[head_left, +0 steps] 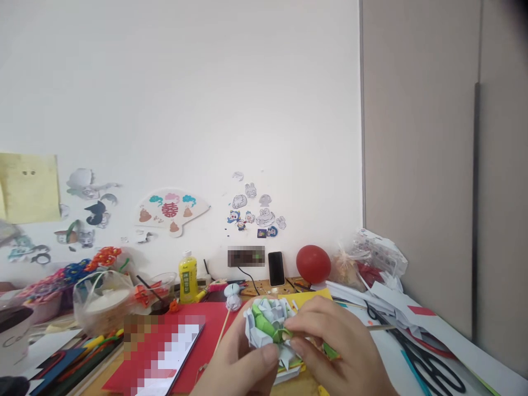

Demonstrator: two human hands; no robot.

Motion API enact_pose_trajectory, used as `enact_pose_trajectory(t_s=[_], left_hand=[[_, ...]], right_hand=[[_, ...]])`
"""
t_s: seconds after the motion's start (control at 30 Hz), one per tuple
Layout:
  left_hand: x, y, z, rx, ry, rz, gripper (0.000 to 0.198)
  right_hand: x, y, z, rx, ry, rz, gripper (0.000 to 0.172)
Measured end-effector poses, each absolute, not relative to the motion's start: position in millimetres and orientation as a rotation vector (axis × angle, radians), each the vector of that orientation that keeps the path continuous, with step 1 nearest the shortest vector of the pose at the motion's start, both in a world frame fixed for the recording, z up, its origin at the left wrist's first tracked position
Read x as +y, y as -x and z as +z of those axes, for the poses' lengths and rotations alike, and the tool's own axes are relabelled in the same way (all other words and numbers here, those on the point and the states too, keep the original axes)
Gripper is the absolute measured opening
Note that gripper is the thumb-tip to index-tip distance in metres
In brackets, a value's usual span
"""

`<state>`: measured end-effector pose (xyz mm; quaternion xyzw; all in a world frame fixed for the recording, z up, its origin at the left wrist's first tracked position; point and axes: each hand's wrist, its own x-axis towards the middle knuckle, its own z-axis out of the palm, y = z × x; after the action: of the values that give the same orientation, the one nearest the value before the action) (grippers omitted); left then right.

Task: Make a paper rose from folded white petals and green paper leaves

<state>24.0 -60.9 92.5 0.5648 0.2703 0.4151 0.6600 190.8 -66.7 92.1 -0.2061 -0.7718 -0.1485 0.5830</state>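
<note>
A bundle of folded white and green paper (269, 319), shaped like a flower, is held up over the desk. My left hand (243, 366) wraps round its left side, with the thumb pressed on the front. My right hand (340, 341) is closed at its right side, fingertips pinching a small green paper end. The fingers partly cover the lower and right parts of the bundle. Just beneath it lies a white and green stack (289, 375), mostly hidden by the hands. A stick with a pale bluish ball-shaped top (233, 297) leans left of the bundle.
A phone (183, 352) lies on red paper (216, 327) to the left. Black scissors (433, 363) rest at right. Along the wall stand a yellow bottle (188, 280), an upright phone (276, 268) and a red balloon (313, 264). A bagged tub (105, 302) sits at left.
</note>
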Motion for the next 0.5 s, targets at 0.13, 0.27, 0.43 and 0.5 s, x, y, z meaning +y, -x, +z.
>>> enact_pose_trajectory(t_s=[0.13,0.27,0.43,0.5], left_hand=[[-59.4,-23.3,89.6,0.623,-1.255,0.904,0.065],[-58.4,-22.2,86.2,0.598,-1.271,0.861,0.051],[-56.6,-21.6,82.7,0.594,-1.297,0.84,0.051],[-56.7,-22.7,82.6,0.607,-1.312,0.846,0.051]], right_hand=[[-64.1,-190.4,89.3,-1.792,0.501,-0.478,0.017],[-64.1,-191.5,88.3,-1.776,0.515,-0.491,0.019],[-63.7,-191.9,91.3,-1.826,0.5,-0.401,0.021],[-62.9,-191.4,91.8,-1.85,0.5,-0.384,0.023]])
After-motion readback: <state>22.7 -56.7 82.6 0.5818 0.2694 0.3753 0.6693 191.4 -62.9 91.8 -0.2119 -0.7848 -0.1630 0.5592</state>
